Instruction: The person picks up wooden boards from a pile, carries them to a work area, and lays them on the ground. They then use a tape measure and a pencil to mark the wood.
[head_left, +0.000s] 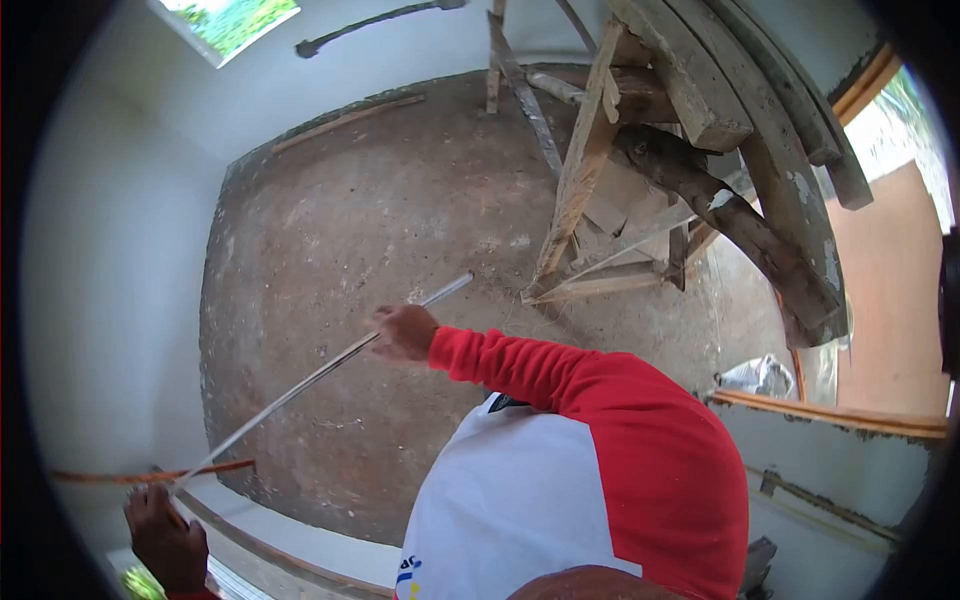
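A long, thin silver metal strip (300,388) runs diagonally from the middle of the room to the lower left. My right hand (405,333), in a red sleeve, is closed around it near its upper end, and a short piece sticks out past the fingers. At the lower left, my left hand (165,535) has its fingers curled at the strip's other end, beside the window ledge. Part of that grip is hidden behind the back of the hand.
A wooden trestle (580,180) carrying thick planks (690,75) and a rough log (730,210) stands at the upper right. A wood strip (345,125) lies by the far wall. A whitish bag (757,377) sits near the doorway, beside a brown panel (890,290).
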